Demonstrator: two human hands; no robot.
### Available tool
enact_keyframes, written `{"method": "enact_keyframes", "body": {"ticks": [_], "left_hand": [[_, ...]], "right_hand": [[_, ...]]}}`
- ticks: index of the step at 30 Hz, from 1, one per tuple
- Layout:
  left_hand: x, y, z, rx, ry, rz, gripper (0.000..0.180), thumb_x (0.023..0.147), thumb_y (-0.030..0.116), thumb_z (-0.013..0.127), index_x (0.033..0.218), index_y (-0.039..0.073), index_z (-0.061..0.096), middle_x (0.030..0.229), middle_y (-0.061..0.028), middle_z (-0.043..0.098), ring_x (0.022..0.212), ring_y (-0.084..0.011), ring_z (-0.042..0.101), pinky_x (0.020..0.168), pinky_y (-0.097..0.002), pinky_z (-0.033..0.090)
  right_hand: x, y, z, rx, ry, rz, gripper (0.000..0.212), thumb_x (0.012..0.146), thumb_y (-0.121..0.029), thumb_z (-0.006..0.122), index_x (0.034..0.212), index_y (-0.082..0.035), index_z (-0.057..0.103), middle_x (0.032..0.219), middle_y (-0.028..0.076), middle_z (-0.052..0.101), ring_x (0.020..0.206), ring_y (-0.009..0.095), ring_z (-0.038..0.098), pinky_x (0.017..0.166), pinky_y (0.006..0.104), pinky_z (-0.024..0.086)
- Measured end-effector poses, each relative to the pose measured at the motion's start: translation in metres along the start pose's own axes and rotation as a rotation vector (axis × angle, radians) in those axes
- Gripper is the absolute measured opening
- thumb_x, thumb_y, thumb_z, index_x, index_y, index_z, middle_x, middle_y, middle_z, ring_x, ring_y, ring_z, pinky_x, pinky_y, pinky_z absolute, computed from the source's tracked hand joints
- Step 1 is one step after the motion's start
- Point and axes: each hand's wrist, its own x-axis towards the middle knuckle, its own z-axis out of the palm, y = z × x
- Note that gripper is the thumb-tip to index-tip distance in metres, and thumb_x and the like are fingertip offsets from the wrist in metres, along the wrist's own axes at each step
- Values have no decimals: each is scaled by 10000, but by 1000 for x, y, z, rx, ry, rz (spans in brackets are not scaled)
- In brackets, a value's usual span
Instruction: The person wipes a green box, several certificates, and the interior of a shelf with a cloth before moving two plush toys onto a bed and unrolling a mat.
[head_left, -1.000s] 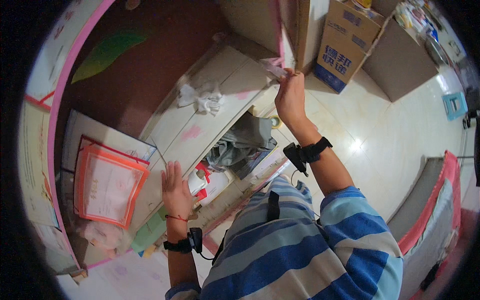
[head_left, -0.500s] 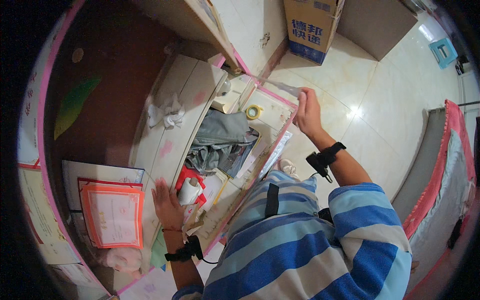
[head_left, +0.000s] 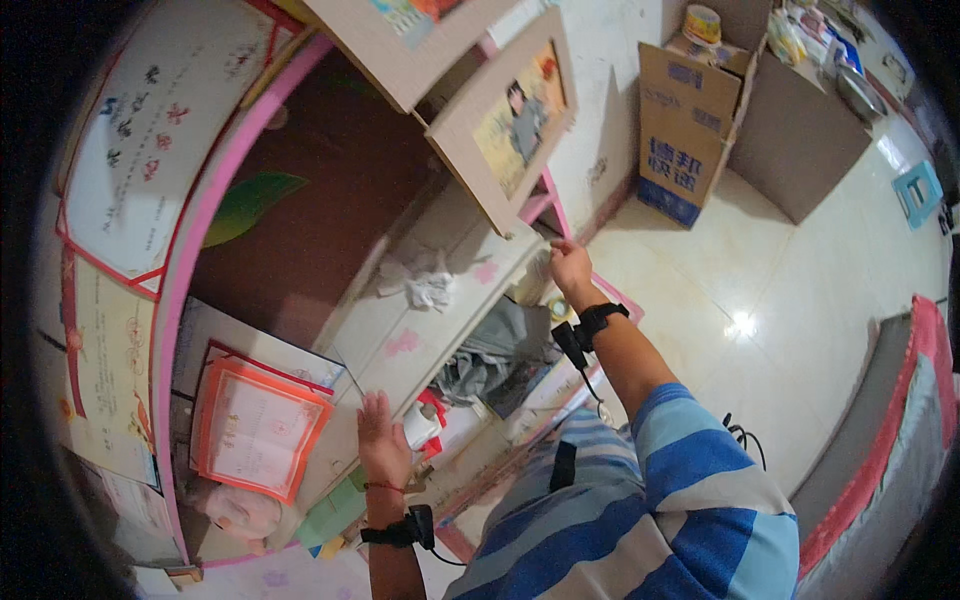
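Observation:
An open drawer [head_left: 535,415] juts from a whitish desk [head_left: 415,340]. My left hand [head_left: 383,440] is at the desk's front edge, fingers extended, beside a white roll [head_left: 420,428] in the drawer. My right hand [head_left: 570,268] is over the drawer's far end with its fingers curled in; whatever they hold is hidden. Inside the drawer lie grey fabric [head_left: 495,350], papers and a red item partly covered by the roll. A yellowish tape roll [head_left: 557,309] sits near my right wrist.
Framed picture [head_left: 520,125] overhangs the desk's far end. Crumpled white tissue [head_left: 430,290], orange-bordered certificate [head_left: 262,428] and pink plush toy [head_left: 240,515] rest on the desk. A cardboard box [head_left: 685,135] and blue stool [head_left: 917,193] stand on the tiled floor.
My right hand has moved from beyond the drawer's front edge inward over its far end. The clear strip seen at it before no longer shows. The view has shifted, revealing the framed picture.

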Motion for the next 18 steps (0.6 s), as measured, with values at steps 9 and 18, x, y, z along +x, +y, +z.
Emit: {"method": "enact_keyframes", "body": {"ticks": [9, 18], "left_hand": [[4, 3, -7, 4, 6, -57, 528, 749, 65, 547, 1249, -3, 392, 1276, -222, 396, 1210, -334, 358, 1035, -414, 242], [-4, 0, 0, -32, 69, -34, 497, 745, 90, 553, 1217, -11, 431, 1234, -243, 432, 1184, -334, 392, 1023, -420, 256]], "right_hand": [[-18, -26, -7, -106, -108, -176, 258, 741, -77, 492, 943, 47, 592, 871, 205, 622, 844, 273, 608, 757, 324, 472], [-48, -58, -63, 88, 158, -369, 218, 821, -17, 477, 1035, 4, 512, 979, 131, 523, 850, 197, 542, 733, 294, 455]]}}
